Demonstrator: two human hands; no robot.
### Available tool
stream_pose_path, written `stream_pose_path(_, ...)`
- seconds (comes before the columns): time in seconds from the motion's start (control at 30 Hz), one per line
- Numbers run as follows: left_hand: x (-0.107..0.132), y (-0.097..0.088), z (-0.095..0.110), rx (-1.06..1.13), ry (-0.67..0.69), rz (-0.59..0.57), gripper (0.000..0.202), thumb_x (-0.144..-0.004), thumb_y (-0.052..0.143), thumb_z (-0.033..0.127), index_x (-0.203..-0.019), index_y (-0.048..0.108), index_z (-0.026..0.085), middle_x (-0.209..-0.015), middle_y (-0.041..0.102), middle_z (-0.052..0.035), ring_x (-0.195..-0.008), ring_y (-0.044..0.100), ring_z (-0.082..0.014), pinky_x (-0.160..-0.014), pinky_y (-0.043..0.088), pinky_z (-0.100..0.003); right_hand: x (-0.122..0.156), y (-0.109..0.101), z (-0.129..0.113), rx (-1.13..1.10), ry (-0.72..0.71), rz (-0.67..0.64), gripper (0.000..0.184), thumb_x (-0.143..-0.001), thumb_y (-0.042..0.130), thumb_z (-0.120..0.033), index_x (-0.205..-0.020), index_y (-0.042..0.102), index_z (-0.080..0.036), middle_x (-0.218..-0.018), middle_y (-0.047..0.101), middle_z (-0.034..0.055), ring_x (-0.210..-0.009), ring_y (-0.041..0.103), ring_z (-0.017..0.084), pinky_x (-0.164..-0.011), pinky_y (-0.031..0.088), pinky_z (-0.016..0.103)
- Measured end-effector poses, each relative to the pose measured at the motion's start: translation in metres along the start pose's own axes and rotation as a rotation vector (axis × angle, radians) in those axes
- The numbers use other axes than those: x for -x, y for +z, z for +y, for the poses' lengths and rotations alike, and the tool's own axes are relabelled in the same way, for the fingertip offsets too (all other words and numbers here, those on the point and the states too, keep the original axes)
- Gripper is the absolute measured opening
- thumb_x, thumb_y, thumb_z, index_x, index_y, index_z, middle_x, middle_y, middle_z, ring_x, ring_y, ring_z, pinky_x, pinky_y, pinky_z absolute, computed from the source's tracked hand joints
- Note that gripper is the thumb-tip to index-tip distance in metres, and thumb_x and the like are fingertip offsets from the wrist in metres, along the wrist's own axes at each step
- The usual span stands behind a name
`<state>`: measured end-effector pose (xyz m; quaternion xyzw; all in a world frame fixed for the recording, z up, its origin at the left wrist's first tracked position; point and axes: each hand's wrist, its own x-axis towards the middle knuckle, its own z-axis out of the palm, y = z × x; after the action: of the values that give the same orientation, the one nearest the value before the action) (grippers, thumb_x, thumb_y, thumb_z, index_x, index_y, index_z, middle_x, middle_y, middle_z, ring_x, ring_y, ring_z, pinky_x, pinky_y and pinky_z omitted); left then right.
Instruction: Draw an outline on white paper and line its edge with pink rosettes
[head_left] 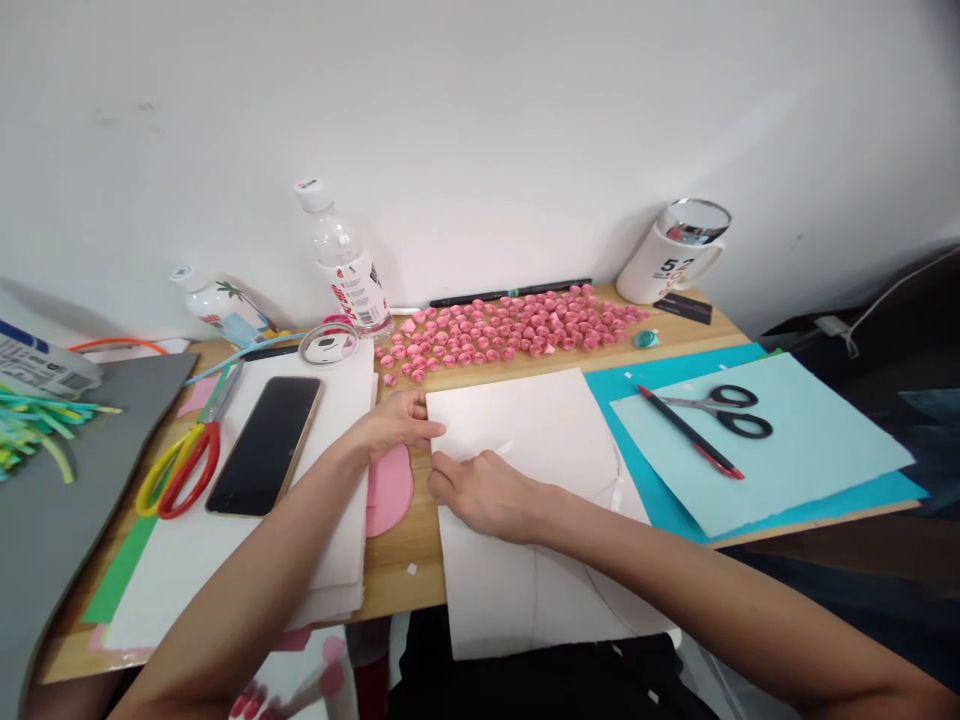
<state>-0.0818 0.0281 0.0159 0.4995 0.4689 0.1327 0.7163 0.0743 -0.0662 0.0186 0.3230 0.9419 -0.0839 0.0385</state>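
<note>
Left hand (403,425) pinches white sheet (502,590); right hand (484,492) curled, grip unclear. Overhang past table (405,588) could crease sheet.

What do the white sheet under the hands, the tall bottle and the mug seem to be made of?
White sheet: paper or thin card, matte, with crisp straight edges. Tall bottle: probably glossy clear plastic, see-through above its label. Mug: perhaps glazed ceramic, smooth and white, with a mirror-like rim.

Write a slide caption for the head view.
Left hand and right hand at the left edge of a white sheet, pink coils spread behind, black-handled scissors lying to the right.
</note>
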Motion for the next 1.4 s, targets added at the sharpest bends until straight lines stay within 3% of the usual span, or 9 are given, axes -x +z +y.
stream_pose_path(0.23, -0.001, 0.0, 0.0, -0.021, 0.008, -0.004, 0.046, -0.054, 0.083, 0.026, -0.088, 0.054, 0.014, -0.078, 0.066, -0.0024, -0.073, 0.063, -0.0154, -0.067, 0.048, -0.03, 0.007, -0.005, 0.008, -0.16, 0.018, -0.032, 0.024, -0.097, 0.029, -0.015, -0.098, 0.053, -0.01, -0.099, 0.056, 0.0097, -0.061, 0.051, 0.015, -0.054, 0.043, 0.03)
stream_pose_path(0.43, 0.001, 0.001, 0.001, -0.018, -0.006, 0.011, 0.046, -0.053, 0.083, 0.025, -0.087, 0.054, 0.014, -0.076, 0.066, -0.0023, -0.074, 0.064, -0.0159, -0.067, 0.048, -0.03, 0.011, 0.004, 0.017, -0.464, 0.063, 0.072, 0.016, -0.096, 0.039, -0.019, -0.097, 0.054, -0.013, -0.094, 0.056, 0.0054, -0.07, 0.055, 0.013, -0.066, 0.044, 0.026)
stream_pose_path(0.6, 0.001, 0.001, 0.001, -0.011, 0.018, -0.009, 0.043, -0.053, 0.081, 0.02, -0.087, 0.056, 0.013, -0.074, 0.066, -0.0018, -0.072, 0.064, -0.0165, -0.067, 0.047, -0.031, 0.009, 0.002, 0.015, -0.46, 0.062, 0.077, 0.02, -0.092, 0.048, -0.021, -0.11, 0.055, -0.018, -0.098, 0.057, 0.0058, -0.072, 0.056, 0.015, -0.068, 0.043, 0.028)
stream_pose_path(0.8, 0.002, 0.009, 0.0, -0.074, 0.105, 0.071, 0.041, -0.049, 0.076, 0.01, -0.085, 0.058, 0.013, -0.077, 0.069, -0.0038, -0.075, 0.066, -0.019, -0.071, 0.047, -0.03, 0.009, 0.003, 0.013, -0.49, 0.07, 0.102, 0.017, -0.092, 0.045, -0.015, -0.088, 0.061, -0.014, -0.091, 0.057, 0.0056, -0.068, 0.053, 0.013, -0.068, 0.043, 0.026)
stream_pose_path(0.97, 0.003, 0.014, 0.002, -0.071, 0.096, 0.124, 0.047, -0.046, 0.076, 0.009, -0.089, 0.059, 0.013, -0.081, 0.071, -0.0053, -0.077, 0.067, -0.0211, -0.071, 0.049, -0.031, 0.022, -0.003, 0.01, -0.758, 0.087, 0.304, 0.013, -0.088, 0.047, -0.012, -0.08, 0.055, -0.016, -0.08, 0.055, 0.0033, -0.074, 0.052, 0.014, -0.072, 0.043, 0.026)
stream_pose_path(1.1, 0.003, 0.012, 0.002, -0.068, 0.078, 0.119, 0.051, -0.047, 0.077, 0.014, -0.095, 0.059, 0.012, -0.083, 0.071, -0.0066, -0.077, 0.067, -0.0222, -0.073, 0.051, -0.034, 0.074, -0.021, 0.012, -1.015, 0.275, 0.483, 0.014, -0.089, 0.049, -0.023, -0.075, 0.051, -0.019, -0.075, 0.052, 0.0004, -0.064, 0.046, 0.011, -0.061, 0.04, 0.025)
stream_pose_path(1.23, 0.001, 0.006, 0.001, -0.08, 0.086, 0.087, 0.058, -0.049, 0.077, 0.016, -0.103, 0.058, 0.012, -0.087, 0.071, -0.0081, -0.081, 0.068, -0.0237, -0.074, 0.051, -0.035, 0.183, -0.028, 0.023, -1.409, 0.624, 0.792, 0.031, -0.08, 0.061, -0.045, -0.065, 0.046, -0.022, -0.061, 0.039, -0.0021, -0.047, 0.039, 0.009, -0.039, 0.029, 0.024)
stream_pose_path(1.33, 0.0, 0.004, 0.001, -0.089, 0.069, 0.063, 0.064, -0.05, 0.078, 0.018, -0.11, 0.056, 0.013, -0.09, 0.071, -0.0084, -0.084, 0.068, -0.024, -0.076, 0.051, -0.036, 0.263, -0.012, 0.022, -1.539, 0.975, 0.8, 0.041, -0.078, 0.058, -0.058, -0.06, 0.047, -0.023, -0.055, 0.037, -0.0025, -0.034, 0.027, 0.003, -0.033, 0.015, 0.025)
stream_pose_path(1.4, 0.0, 0.003, 0.002, -0.091, 0.054, 0.064, 0.067, -0.05, 0.078, 0.019, -0.113, 0.055, 0.014, -0.089, 0.072, -0.0077, -0.084, 0.068, -0.0234, -0.074, 0.051, -0.035, 0.295, 0.006, 0.015, -1.44, 1.1, 0.677, 0.041, -0.077, 0.06, -0.055, -0.054, 0.051, -0.022, -0.049, 0.037, -0.0005, -0.036, 0.034, 0.005, -0.034, 0.019, 0.026)
